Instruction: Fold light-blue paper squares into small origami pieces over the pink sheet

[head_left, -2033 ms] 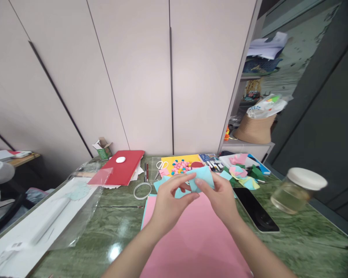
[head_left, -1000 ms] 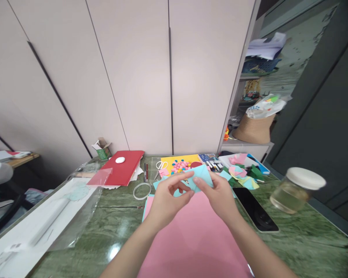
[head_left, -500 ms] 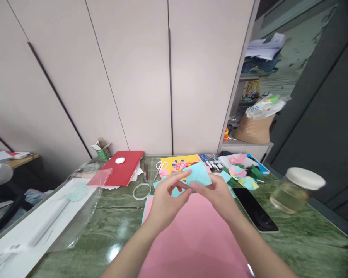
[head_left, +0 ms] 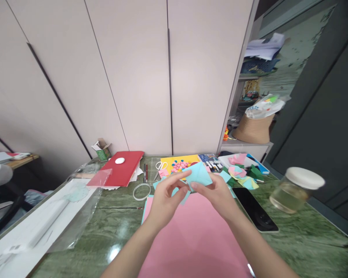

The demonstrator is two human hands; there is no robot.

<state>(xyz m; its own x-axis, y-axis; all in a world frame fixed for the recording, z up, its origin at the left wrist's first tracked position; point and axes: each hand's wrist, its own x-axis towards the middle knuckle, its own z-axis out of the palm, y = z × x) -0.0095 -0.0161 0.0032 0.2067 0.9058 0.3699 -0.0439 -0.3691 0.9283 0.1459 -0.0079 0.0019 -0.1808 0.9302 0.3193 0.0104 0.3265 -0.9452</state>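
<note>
Between my hands is a light blue folded paper (head_left: pixel 199 174), raised above a large pink sheet (head_left: pixel 195 239). My left hand (head_left: pixel 168 197) grips its left side, with the index finger along the upper edge and the thumb below. My right hand (head_left: pixel 216 191) pinches its lower right part, thumb in front and the other fingers hidden behind. A lower flap of light blue paper shows under my left thumb. More light blue paper lies on the table behind my left hand.
White scissors (head_left: pixel 161 166), a tape roll (head_left: pixel 142 191) and a red folder (head_left: pixel 123 168) lie to the left. Pink and blue bits rest on a yellow sheet (head_left: pixel 166 159). On the right are a phone (head_left: pixel 255 209), a lidded jar (head_left: pixel 297 190) and coloured paper pieces (head_left: pixel 240 172).
My left thumb has drawn back slightly from the right hand. More of the lower light blue flap now shows beneath it. The right hand has hardly moved.
</note>
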